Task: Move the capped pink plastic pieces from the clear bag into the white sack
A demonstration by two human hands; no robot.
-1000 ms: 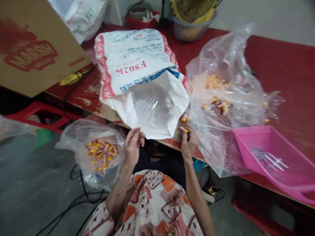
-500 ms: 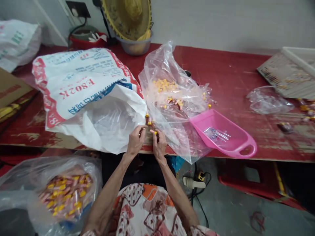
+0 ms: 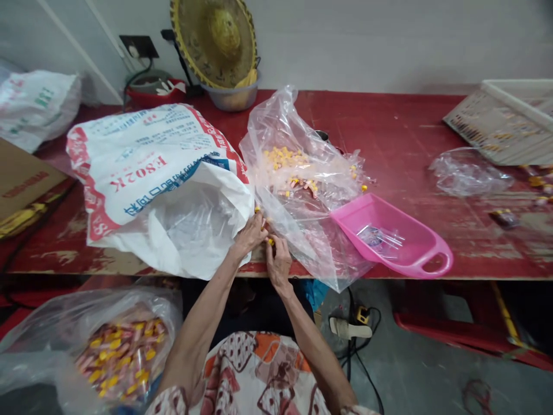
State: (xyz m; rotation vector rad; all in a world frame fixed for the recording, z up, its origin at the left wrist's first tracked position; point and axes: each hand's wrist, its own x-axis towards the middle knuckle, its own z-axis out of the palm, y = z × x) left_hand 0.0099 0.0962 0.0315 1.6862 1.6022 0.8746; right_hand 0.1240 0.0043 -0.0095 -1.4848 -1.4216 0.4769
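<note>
one yellow-tipped pc pinched in r grip; l grip by wht sack, can't tell if holding

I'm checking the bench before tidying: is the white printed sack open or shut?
Open. The white printed sack gapes at its near end, showing clear plastic inside.

The person wore a top printed with white, brown, pink and orange dotted patches, matching sleeves ending near the elbows, and dark trousers.
</note>
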